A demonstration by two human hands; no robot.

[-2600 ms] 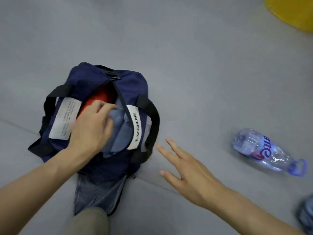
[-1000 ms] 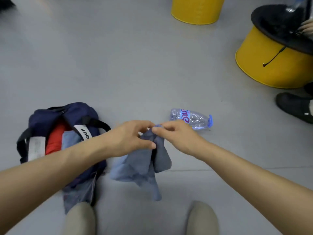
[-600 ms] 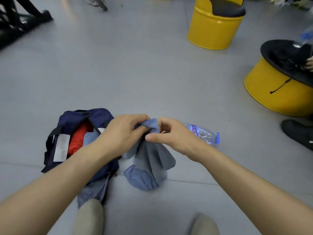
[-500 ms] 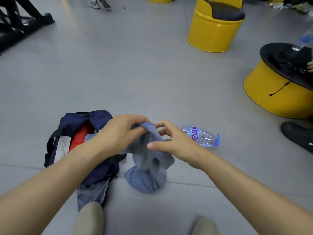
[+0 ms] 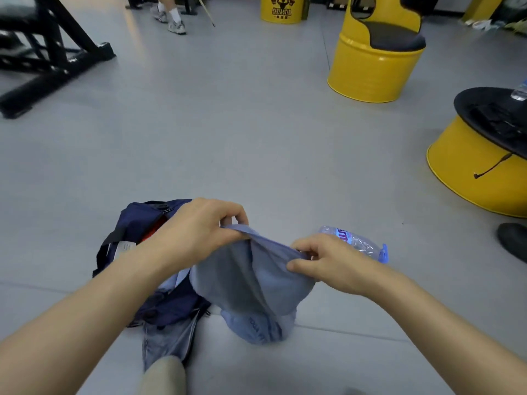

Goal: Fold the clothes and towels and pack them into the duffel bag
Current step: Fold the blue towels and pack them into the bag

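A light blue garment [image 5: 251, 283] hangs between my hands above the grey floor, its lower end bunched on the floor. My left hand [image 5: 199, 229] pinches its top edge on the left. My right hand [image 5: 322, 260] pinches the same edge on the right, so the edge is stretched between them. The navy duffel bag [image 5: 137, 223] lies open on the floor to the left, partly hidden behind my left forearm, with red cloth [image 5: 152, 232] showing inside.
A plastic water bottle [image 5: 356, 242] lies on the floor just beyond my right hand. Yellow drum seats [image 5: 370, 67] stand at the back right and right edge. A black equipment frame [image 5: 42, 52] is at far left. Another person's feet [image 5: 171, 18] are far back, a black shoe [image 5: 513, 240] at right.
My left hand left the bag, and both hands took up the blue garment. In the last half second they moved apart, stretching its top edge. The view tilted up.
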